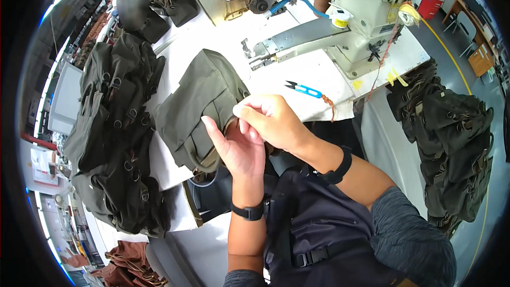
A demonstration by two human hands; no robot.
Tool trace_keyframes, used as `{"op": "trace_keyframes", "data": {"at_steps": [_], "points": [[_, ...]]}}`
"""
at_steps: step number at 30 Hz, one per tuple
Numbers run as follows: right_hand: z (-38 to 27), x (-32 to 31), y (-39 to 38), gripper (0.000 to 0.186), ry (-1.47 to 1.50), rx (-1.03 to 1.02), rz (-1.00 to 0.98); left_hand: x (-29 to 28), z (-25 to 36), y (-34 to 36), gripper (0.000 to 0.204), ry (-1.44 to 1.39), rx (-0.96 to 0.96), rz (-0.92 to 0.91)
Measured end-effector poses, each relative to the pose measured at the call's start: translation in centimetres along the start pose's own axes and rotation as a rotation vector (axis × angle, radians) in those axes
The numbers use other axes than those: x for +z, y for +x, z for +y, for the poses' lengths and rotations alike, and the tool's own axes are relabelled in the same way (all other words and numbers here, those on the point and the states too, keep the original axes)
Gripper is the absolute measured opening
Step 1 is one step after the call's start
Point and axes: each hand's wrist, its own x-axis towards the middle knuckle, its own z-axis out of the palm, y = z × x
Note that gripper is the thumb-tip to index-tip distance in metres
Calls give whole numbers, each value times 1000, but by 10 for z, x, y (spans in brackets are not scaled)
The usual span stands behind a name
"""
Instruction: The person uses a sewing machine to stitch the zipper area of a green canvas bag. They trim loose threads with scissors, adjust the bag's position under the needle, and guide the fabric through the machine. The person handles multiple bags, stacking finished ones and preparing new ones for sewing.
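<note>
An olive-green fabric bag (196, 103) lies at the front of the white sewing table (313, 66). My left hand (239, 151) is at the bag's near right side, thumb raised beside its pocket and the other fingers curled at a zipped edge, partly hidden. Just above it, my right hand (268, 119) is pinched at that edge; what its fingertips hold is too small to make out. Blue thread snips (304, 90) with an orange cord lie to the right of my hands, below the sewing machine (356, 16).
Piles of olive bags lie at left (106, 122) and hang at right (451, 143). Thread spools (340, 19) stand by the machine. Brown fabric items (127, 266) sit at lower left. A grey floor with yellow lines, a chair (465, 32) and a desk show at upper right.
</note>
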Motion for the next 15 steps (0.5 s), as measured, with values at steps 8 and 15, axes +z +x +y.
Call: {"op": "trace_keyframes", "data": {"at_steps": [8,15], "points": [[1,3,38,22,-99,-43,107,6,23,54,50,345,52,106],[8,15,62,27,53,-135,211,9,48,91,40,382,-50,-41]]}}
